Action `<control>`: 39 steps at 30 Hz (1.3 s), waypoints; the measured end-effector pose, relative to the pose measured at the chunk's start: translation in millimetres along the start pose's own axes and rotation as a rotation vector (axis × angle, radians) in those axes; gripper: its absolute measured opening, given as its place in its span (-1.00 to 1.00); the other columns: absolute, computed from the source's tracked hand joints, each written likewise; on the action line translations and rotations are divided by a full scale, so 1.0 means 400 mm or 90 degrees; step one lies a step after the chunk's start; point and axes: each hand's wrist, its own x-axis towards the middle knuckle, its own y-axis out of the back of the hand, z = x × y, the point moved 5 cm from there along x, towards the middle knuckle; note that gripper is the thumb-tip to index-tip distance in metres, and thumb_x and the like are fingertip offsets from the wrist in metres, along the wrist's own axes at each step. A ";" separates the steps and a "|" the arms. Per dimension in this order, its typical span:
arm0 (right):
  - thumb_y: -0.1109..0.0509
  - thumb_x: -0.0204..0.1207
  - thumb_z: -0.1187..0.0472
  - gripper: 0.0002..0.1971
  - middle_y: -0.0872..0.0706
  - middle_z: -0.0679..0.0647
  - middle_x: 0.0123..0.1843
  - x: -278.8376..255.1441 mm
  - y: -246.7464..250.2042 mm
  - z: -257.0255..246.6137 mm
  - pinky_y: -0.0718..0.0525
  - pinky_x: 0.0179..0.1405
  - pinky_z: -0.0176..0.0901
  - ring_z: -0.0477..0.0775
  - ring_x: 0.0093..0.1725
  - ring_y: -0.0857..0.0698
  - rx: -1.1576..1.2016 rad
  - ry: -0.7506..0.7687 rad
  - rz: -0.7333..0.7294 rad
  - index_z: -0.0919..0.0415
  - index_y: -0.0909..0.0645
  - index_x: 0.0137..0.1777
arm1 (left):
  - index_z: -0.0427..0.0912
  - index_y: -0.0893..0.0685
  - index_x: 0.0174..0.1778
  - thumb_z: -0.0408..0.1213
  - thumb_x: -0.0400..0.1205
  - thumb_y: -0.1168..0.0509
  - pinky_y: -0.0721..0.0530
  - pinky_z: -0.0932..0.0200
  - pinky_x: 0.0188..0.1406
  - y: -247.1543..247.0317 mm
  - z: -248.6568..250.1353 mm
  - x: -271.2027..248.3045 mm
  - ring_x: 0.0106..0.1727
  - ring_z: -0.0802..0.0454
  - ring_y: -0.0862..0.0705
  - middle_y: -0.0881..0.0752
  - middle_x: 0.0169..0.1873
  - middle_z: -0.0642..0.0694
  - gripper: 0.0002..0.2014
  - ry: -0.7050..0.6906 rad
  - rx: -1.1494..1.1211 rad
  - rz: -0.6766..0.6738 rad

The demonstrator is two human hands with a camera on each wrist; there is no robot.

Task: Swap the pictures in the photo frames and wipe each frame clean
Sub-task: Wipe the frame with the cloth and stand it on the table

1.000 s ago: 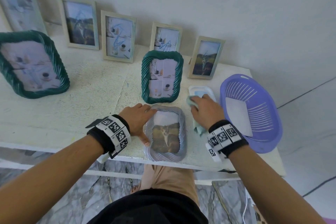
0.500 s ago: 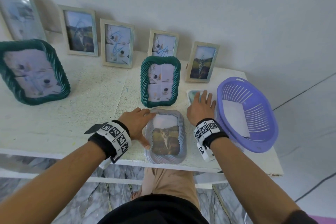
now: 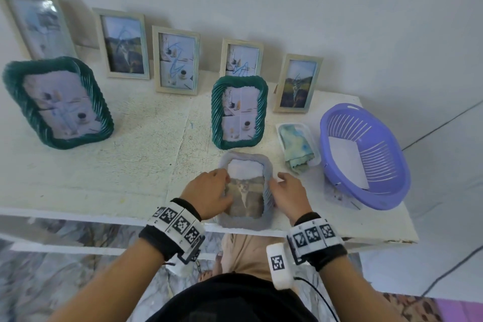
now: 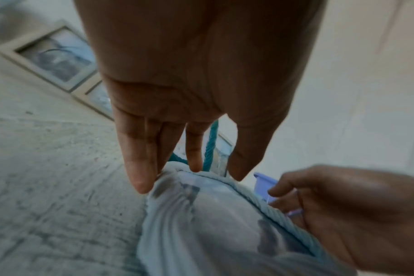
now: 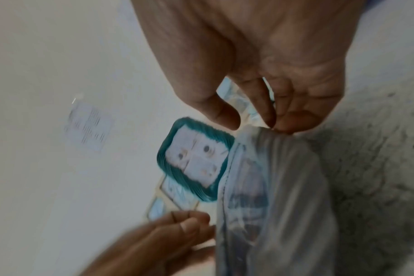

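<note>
A grey-blue ribbed frame [image 3: 244,221] with a cat picture lies at the table's front edge. My left hand [image 3: 214,191] holds its left rim, fingers reaching over onto the picture. My right hand [image 3: 282,185] grips the right rim with curled fingers. In the left wrist view the frame [image 4: 213,233] sits under my fingertips [image 4: 140,183]. The right wrist view shows my fingers [image 5: 281,125] pinching the frame [image 5: 272,186] at its rim. A blue-green cloth [image 3: 296,144] lies in a clear tray [image 3: 316,161] just right of the frame. A small green ribbed frame [image 3: 216,112] stands upright behind it.
A purple basket [image 3: 386,204] holding a white sheet [image 3: 347,162] stands at the right end. A larger green frame [image 3: 15,91] leans at the left. Several pale wooden frames [image 3: 176,59] line the wall. The table's front edge [image 3: 104,213] runs just below my hands.
My right hand left the cloth in its tray and came back to the grey frame's right rim. My left hand shifted from beside the frame onto its left rim.
</note>
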 end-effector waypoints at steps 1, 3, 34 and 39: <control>-0.31 0.47 0.04 -0.73 -0.67 0.24 -0.20 -0.001 0.009 0.012 -0.55 -0.08 -0.03 0.18 -0.10 -0.61 0.103 -0.035 0.008 0.20 -0.65 0.03 | -0.16 -0.48 0.33 -0.02 0.67 -0.22 -0.47 0.13 -0.06 0.004 0.000 -0.004 0.15 -0.11 -0.64 -0.66 0.22 -0.15 -0.61 0.013 -0.043 0.008; -0.32 0.54 0.18 -0.82 -0.67 0.22 -0.29 -0.014 0.015 0.021 -0.56 -0.19 -0.03 0.16 -0.22 -0.62 0.254 -0.083 -0.016 0.30 -0.64 -0.16 | -0.14 -0.46 0.33 0.09 0.67 -0.24 -0.53 0.10 0.02 0.008 -0.002 -0.012 0.19 -0.10 -0.65 -0.68 0.21 -0.15 -0.56 0.037 -0.143 0.016; -0.35 0.54 0.13 -0.87 -0.66 -0.03 -0.50 -0.107 0.120 -0.184 -0.55 -0.59 -0.06 0.07 -0.52 -0.61 -0.332 0.435 0.229 0.03 -0.70 0.01 | 0.27 -0.18 0.58 0.36 0.14 -0.39 -0.63 0.16 -0.03 0.080 0.102 -0.002 0.31 0.04 -0.62 -0.50 0.40 -0.03 0.04 0.123 -0.809 0.121; -0.20 0.73 0.11 -0.72 -0.82 0.11 -0.25 -0.095 0.098 -0.177 -0.74 -0.35 0.02 0.10 -0.31 -0.80 0.231 0.239 -0.061 0.20 -0.73 0.05 | 0.34 -0.14 0.53 0.32 0.17 -0.46 -0.64 0.24 0.21 0.084 0.106 -0.017 0.34 0.20 -0.57 -0.44 0.36 0.26 0.01 0.082 -0.740 0.195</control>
